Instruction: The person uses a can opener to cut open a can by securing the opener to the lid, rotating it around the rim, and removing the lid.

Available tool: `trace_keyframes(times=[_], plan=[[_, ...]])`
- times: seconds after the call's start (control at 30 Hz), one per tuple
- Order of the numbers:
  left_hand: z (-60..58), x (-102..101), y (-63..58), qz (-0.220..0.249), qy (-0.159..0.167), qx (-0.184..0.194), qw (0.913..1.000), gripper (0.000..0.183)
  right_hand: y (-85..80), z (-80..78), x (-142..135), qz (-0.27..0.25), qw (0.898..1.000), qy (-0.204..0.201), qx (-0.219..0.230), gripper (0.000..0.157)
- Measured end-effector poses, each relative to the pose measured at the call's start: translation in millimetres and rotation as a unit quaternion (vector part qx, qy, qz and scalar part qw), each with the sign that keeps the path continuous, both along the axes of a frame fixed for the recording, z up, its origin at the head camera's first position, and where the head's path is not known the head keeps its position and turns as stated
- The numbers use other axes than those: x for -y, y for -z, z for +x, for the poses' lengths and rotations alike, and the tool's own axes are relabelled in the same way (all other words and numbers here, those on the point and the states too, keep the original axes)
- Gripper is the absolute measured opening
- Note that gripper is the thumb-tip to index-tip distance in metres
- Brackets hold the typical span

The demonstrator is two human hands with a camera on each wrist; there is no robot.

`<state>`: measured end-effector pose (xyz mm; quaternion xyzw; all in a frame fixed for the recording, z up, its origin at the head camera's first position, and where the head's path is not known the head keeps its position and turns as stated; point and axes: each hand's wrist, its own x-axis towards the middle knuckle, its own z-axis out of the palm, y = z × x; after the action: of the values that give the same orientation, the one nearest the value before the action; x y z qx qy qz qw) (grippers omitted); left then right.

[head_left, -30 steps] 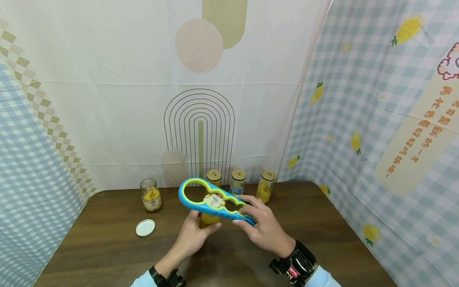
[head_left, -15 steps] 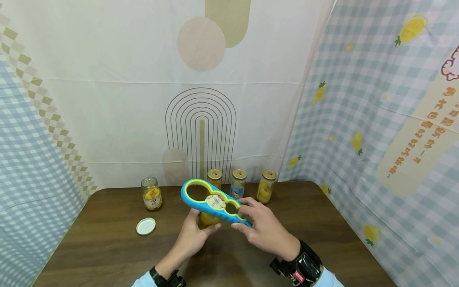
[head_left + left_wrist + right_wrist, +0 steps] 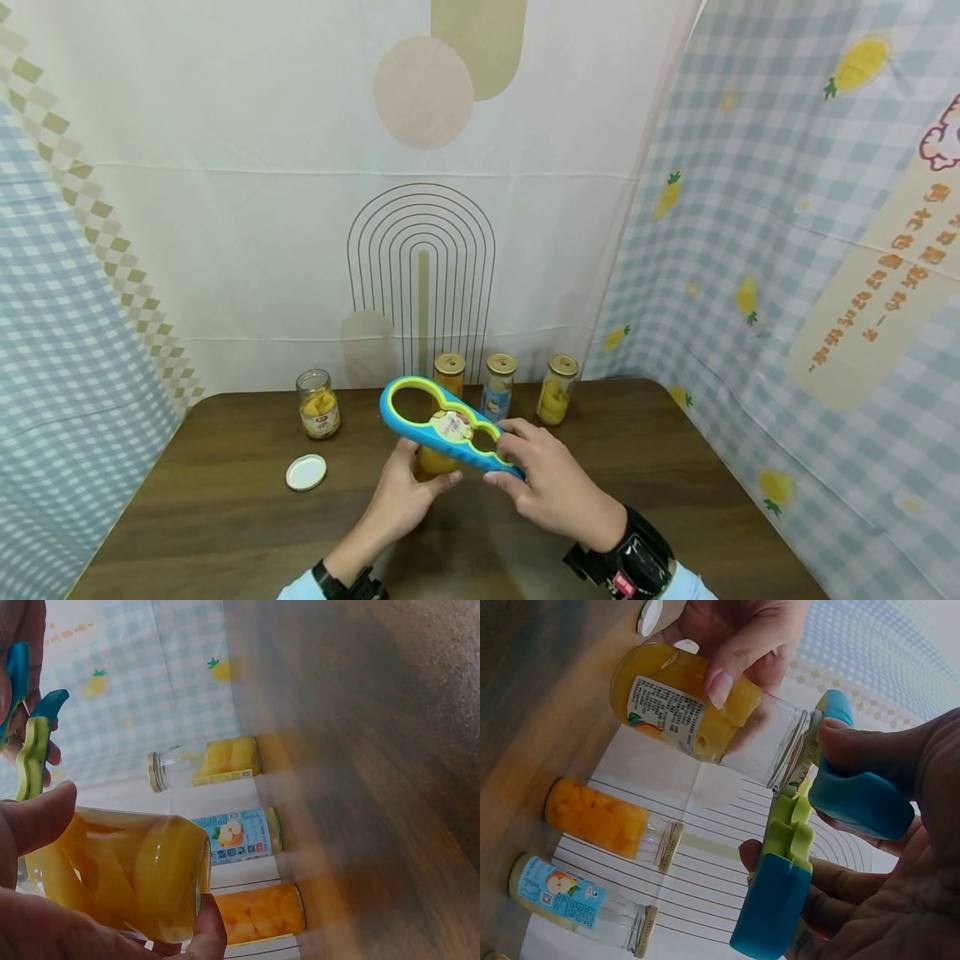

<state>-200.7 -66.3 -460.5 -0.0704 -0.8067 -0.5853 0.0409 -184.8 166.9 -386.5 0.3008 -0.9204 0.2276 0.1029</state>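
Observation:
My left hand (image 3: 402,496) grips a glass jar of yellow fruit pieces (image 3: 112,874), its fingers and thumb round the lower body. A blue and lime-green jar opener (image 3: 420,432) sits across the top of that jar, and the printed lid (image 3: 453,426) shows through one of its scalloped openings. My right hand (image 3: 558,483) holds the opener by its right end. In the right wrist view the thumb lies on the blue frame and the fingers reach beneath it. The opener's green teeth (image 3: 791,825) lie close by the lid's edge.
Jars with gold lids stand at the back of the brown table (image 3: 637,500): orange fruit (image 3: 596,817), a blue-labelled jar (image 3: 497,387) and yellow fruit (image 3: 557,392). At the left are a lidless fruit jar (image 3: 318,408) and a loose white lid (image 3: 306,472).
The right hand has shifted slightly down and right, and its grip sits closer along the opener's end. The left hand and jar stay nearly in place.

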Motion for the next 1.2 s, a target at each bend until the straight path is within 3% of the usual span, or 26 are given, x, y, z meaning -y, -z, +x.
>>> trace_keyframes(times=[0.37,0.7,0.97,1.07,1.2], plan=[[-2.3,0,2.3,0.002,0.016,0.016,0.9997,0.072,-0.5,-2.9,-7,-0.006,1.0,-0.025,0.006,0.016],[-5.1,16,4.9,0.027,0.132,0.048,0.9898,0.06,-4.7,-11.4,-20,-0.025,0.996,-0.081,0.033,0.022],[-5.3,36,3.0,-0.007,0.211,0.065,0.9754,0.067,-9.8,-13.6,-26,-0.007,0.992,-0.113,0.046,0.02],[-7.5,39,6.3,-0.004,0.232,0.068,0.9702,0.07,-8.6,-14.5,-27,-0.005,0.991,-0.122,0.051,0.019],[-6.8,40,9.5,-0.002,0.238,0.07,0.9688,0.072,-5.5,-15.2,-29,-0.004,0.99,-0.126,0.059,0.019]])
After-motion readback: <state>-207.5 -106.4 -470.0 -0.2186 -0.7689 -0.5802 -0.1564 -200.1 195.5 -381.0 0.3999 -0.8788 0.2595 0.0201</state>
